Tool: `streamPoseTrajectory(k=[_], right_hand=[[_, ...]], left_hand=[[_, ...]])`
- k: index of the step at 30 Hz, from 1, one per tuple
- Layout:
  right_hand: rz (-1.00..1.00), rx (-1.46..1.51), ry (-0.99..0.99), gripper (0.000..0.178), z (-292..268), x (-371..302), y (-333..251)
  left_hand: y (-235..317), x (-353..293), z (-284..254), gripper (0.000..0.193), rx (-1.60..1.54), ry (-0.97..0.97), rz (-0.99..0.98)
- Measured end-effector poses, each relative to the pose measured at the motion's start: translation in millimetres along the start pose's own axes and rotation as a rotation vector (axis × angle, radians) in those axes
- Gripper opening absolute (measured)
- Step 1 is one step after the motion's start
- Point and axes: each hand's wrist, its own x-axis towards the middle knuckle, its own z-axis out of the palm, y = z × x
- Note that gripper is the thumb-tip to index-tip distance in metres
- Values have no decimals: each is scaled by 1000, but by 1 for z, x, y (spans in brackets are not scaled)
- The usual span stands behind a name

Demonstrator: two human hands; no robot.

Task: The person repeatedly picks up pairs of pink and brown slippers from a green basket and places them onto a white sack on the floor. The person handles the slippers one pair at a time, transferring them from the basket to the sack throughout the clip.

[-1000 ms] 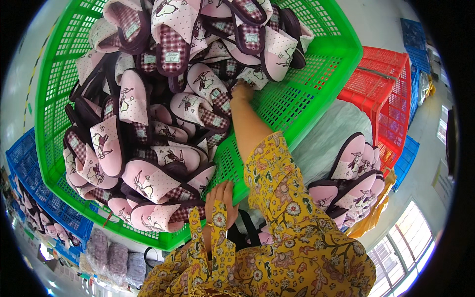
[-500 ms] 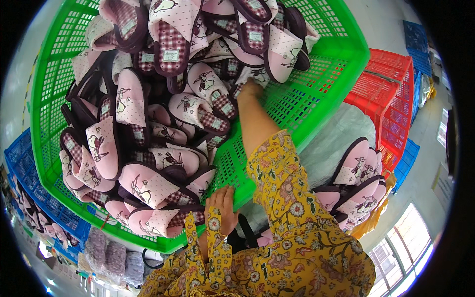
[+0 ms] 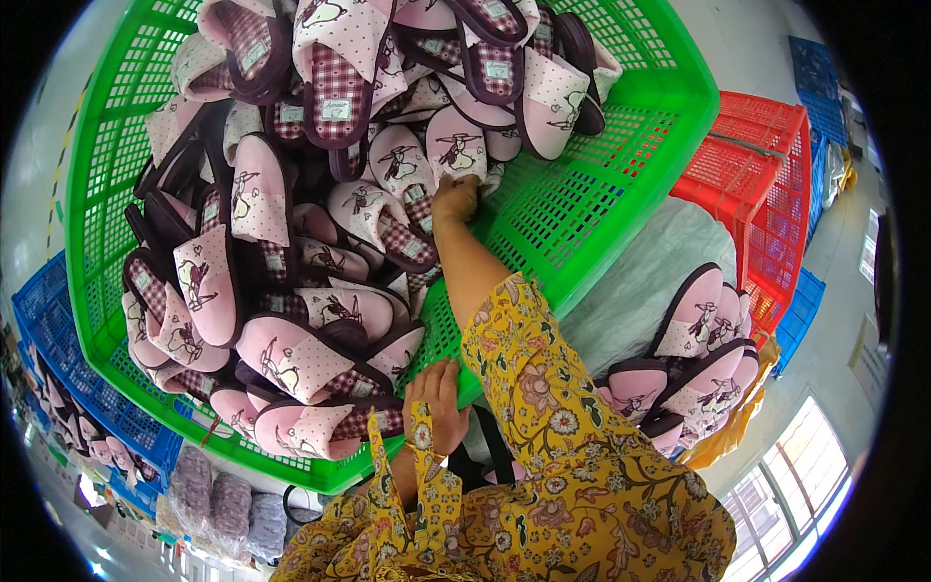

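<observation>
A large green plastic basket holds a heap of pink slippers with dark plum edging, checked insoles and a cartoon animal print. Inside it, my right hand is closed on the open end of a pink slipper, whose toe points away from me. Beside that slipper, to the left, lie another printed slipper and a paler one. My left hand is closed over the basket's near rim, its fingers hooked inside and the wrist outside.
More pink slippers rest in a pile to the right, outside the basket, by a pale plastic sheet. Red crates stand beyond. On the left are a blue crate and grey wrapped bundles.
My right hand has drawn nearer and slightly left. The slipper it holds now lies with its printed top showing beside its neighbour. My left hand has stayed on the rim.
</observation>
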Motion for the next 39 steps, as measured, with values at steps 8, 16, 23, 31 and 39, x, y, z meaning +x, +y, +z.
streamPoseTrajectory(k=[8, 16, 23, 31, 39], right_hand=[[204, 251, -196, 21, 7, -1, 8], [187, -206, 3, 32, -15, -35, -27], [-185, 52, -195, 55, 21, -33, -9], [-292, -76, -396, 35, 13, -49, -3], [-341, -60, -509, 21, 10, -48, 2]], left_hand=[[-15, -14, 29, 74, -43, 133, 23], [-7, -5, 10, 75, -8, 66, -14], [-8, -7, 11, 81, 11, 103, 49], [-4, -4, 2, 75, -51, 67, 4], [-4, -4, 1, 84, -97, 51, 14]])
